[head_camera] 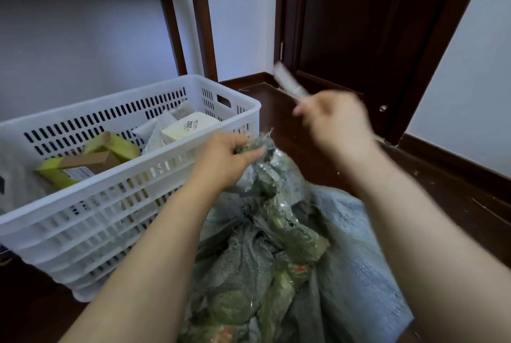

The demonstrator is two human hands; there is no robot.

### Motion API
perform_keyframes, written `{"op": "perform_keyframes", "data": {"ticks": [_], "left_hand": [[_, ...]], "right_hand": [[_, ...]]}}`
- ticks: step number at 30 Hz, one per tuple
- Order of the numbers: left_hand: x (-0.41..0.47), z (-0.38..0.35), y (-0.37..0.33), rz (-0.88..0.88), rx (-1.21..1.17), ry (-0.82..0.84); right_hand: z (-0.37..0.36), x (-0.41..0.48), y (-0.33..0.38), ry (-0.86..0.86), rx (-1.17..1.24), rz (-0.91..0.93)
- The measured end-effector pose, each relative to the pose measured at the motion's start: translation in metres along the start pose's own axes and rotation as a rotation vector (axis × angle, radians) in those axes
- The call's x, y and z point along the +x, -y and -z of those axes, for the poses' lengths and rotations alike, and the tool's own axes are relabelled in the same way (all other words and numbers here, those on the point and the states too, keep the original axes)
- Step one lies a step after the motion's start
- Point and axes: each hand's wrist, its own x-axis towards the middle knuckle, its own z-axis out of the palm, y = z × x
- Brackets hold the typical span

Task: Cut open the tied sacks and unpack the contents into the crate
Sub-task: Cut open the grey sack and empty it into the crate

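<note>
A grey-green woven sack point(276, 245) stands on the floor in front of me, its neck bunched up. My left hand point(224, 160) grips the frayed top of the sack's neck. Up and to the right of it, my right hand point(334, 121) holds a pale, blurred cutter point(290, 84) that points up and to the left. A white slotted plastic crate point(116, 204) sits to the left of the sack. Inside it lie a white box marked 2002 point(190, 126), green-edged cardboard boxes point(91, 160) and grey plastic parcels point(157, 132).
Dark wooden floor point(456, 198) spreads to the right, with small scraps on it. A dark door point(359, 38) stands behind my right hand. Dark wooden frame legs point(201, 19) rise behind the crate against the pale wall.
</note>
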Motion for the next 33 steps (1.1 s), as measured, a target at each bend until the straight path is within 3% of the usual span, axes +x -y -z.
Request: {"op": "perform_keyframes", "data": {"ticks": [2, 3, 6, 9, 12, 19, 21, 23, 25, 29, 33], "left_hand": [[-0.005, 0.006, 0.008, 0.067, 0.059, -0.024], [-0.006, 0.01, 0.009, 0.082, 0.039, -0.033], [-0.005, 0.011, 0.0, 0.062, -0.118, -0.023], [-0.006, -0.002, -0.013, -0.038, -0.125, 0.02], [-0.006, -0.005, -0.011, -0.004, -0.161, 0.055], [-0.004, 0.016, -0.008, 0.082, -0.176, 0.0], [-0.003, 0.018, -0.011, 0.02, 0.107, -0.006], [-0.002, 0.019, -0.019, -0.092, 0.619, -0.051], [-0.004, 0.016, -0.03, -0.204, 0.823, -0.015], [-0.009, 0.011, -0.041, -0.183, 0.564, 0.123], [-0.011, 0.008, -0.027, -0.072, 0.481, 0.232]], "right_hand": [[0.032, 0.021, -0.004, -0.245, 0.294, -0.104], [0.043, 0.025, -0.008, -0.262, 0.37, -0.143], [0.03, 0.012, -0.022, 0.024, 0.411, -0.26], [-0.002, -0.008, -0.028, 0.337, 0.429, -0.377], [-0.019, -0.011, -0.03, 0.484, 0.507, -0.404], [-0.02, -0.006, -0.037, 0.178, 0.653, -0.53], [-0.024, -0.007, -0.036, 0.153, 0.68, -0.543], [-0.029, -0.009, -0.032, 0.188, 0.684, -0.506], [-0.03, -0.009, -0.028, 0.25, 0.719, -0.45], [-0.024, -0.003, -0.023, 0.276, 0.822, -0.347], [-0.025, -0.007, -0.028, 0.304, 0.832, -0.361]]}}
